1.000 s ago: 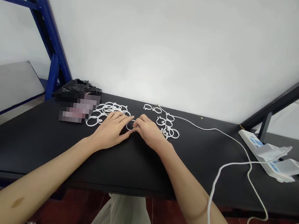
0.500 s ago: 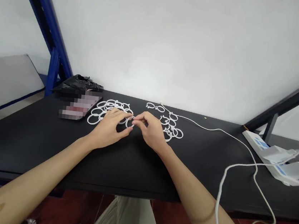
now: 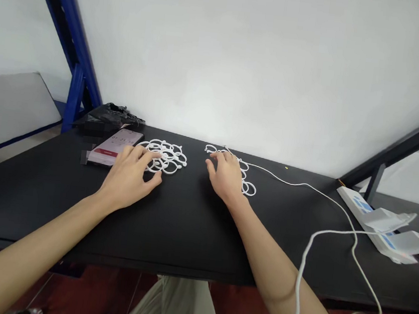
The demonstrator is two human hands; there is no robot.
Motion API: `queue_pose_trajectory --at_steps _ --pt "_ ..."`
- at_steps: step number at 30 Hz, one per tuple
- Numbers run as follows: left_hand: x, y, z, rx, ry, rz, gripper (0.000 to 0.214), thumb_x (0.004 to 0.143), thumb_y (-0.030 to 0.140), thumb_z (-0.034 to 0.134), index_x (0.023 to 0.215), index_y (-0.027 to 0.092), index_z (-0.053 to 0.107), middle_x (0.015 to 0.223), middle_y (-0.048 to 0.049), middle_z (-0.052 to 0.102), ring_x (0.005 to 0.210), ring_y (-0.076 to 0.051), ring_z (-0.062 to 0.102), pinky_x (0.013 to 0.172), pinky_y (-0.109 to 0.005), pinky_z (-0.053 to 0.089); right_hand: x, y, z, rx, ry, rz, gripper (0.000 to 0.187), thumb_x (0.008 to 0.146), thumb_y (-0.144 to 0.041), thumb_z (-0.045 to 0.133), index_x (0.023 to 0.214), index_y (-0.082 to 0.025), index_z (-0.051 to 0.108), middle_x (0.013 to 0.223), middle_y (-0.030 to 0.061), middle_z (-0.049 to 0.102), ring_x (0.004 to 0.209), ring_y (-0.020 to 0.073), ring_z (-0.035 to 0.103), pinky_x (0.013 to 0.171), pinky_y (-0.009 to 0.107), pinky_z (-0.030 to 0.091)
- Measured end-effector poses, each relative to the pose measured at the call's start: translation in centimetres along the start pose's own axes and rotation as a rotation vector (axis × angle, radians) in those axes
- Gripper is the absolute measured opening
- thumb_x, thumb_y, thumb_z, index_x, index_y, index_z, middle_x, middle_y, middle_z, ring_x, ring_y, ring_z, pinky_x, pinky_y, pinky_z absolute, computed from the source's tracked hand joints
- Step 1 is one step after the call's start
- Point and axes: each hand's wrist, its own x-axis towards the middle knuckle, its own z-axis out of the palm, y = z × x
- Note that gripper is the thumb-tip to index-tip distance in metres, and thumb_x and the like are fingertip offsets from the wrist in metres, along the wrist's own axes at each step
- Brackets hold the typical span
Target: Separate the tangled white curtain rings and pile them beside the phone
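Observation:
A heap of white plastic rings with small knobs, like curtain rings [image 3: 170, 167], lies on the black table. My left hand [image 3: 127, 175] is at the near left side of this heap, thumb and fingers apart, fingertips over the rings, some of which it hides. On the right my right hand [image 3: 226, 176] is above a second, looser group of white rings [image 3: 249, 189] and covers part of it. Its thumb stands away from its fingers, and no ring shows between them. One ring [image 3: 210, 148] lies just beyond its fingertips.
A phone [image 3: 114, 146] with a lit screen lies left of the heap, before a black plastic bag [image 3: 112, 114]. A white cable [image 3: 297, 182] runs across the black table [image 3: 185, 235] to the right and over my right forearm. A power strip [image 3: 376, 224] with plugged-in adapters lies at the right.
My hands were together, holding a ring between their fingertips. They have parted, the left going back to the left heap and the right to the right group. Neither shows a ring in its fingers now.

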Motion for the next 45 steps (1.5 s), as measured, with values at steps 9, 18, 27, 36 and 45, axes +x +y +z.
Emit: queue_pose_trajectory --at_steps 9,18,27,36,45 --pt "-1.0 -0.8 0.1 0.137 -0.076 -0.044 0.036 0.09 0.043 0.049 0.116 0.021 0.059 0.114 -0.0126 0.057 0.108 -0.037 0.048 0.088 -0.053 0.045 4.3 0.1 3.8 -0.373 -0.263 -0.116 0.064 0.082 0.003 0.049 0.143 -0.012 0.044 0.145 0.0209 0.047 0.124 0.0331 0.047 0.098 0.043 0.039" --pt "-1.0 -0.9 0.3 0.142 -0.096 -0.042 0.039 0.089 0.042 0.048 0.12 0.021 0.057 0.119 -0.0129 0.057 0.111 -0.037 0.047 0.091 -0.053 0.042 3.7 -0.8 2.7 -0.341 -0.204 -0.18 0.041 0.087 0.005 0.039 0.12 -0.011 0.058 0.118 0.0176 0.061 0.106 0.0276 0.056 0.09 0.038 0.041" --pt "-1.0 -1.0 0.5 0.103 -0.119 -0.052 0.048 0.088 0.047 0.048 0.129 0.021 0.051 0.121 -0.0135 0.056 0.114 -0.038 0.047 0.092 -0.055 0.04 -1.6 -0.6 -1.2 0.33 -0.04 -0.184 0.024 0.1 -0.031 0.049 0.118 -0.02 0.059 0.105 0.0056 0.07 0.092 0.0178 0.065 0.082 0.029 0.048" --pt "-0.9 -1.5 0.7 0.096 -0.087 -0.074 0.043 0.091 0.048 0.049 0.125 0.022 0.054 0.121 -0.0145 0.058 0.112 -0.039 0.047 0.088 -0.056 0.041 -2.7 -2.2 -1.2 0.611 -0.104 -0.253 0.011 0.095 -0.027 0.058 0.093 -0.021 0.066 0.09 0.0012 0.063 0.074 0.0116 0.057 0.072 0.025 0.048" --pt "-1.1 -1.4 0.6 0.098 -0.068 -0.048 0.047 0.091 0.058 0.051 0.125 0.025 0.053 0.123 -0.0141 0.059 0.114 -0.041 0.047 0.087 -0.055 0.041 -2.8 -2.2 -1.2 0.64 -0.108 -0.274 0.009 0.094 -0.026 0.06 0.09 -0.02 0.065 0.087 0.0005 0.062 0.072 0.0111 0.056 0.071 0.024 0.047"
